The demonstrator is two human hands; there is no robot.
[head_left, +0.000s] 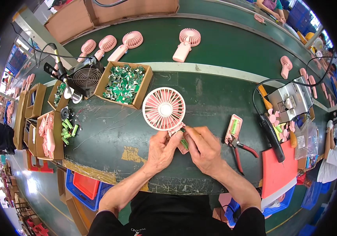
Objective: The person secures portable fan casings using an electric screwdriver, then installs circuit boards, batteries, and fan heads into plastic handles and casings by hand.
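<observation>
In the middle of the bench lies a pink handheld fan (165,109), its round grille facing up. Both my hands are at its opened handle, where green parts show between the fingers. My left hand (161,150) grips the handle from the left, thumb and fingers closed. My right hand (204,148) pinches at the handle's right side with bent fingers; whatever small part it presses is hidden. To the right, a pink handle shell (234,129) with a green cell in it lies by red-handled cutters (240,151).
A carton of green circuit boards (124,85) stands behind my left hand. Loose green battery cells (69,130) and a box of pink shells (48,135) lie left. On the right are a black electric screwdriver (271,137) and a red mat (279,169). Pink fans (190,37) line the green belt.
</observation>
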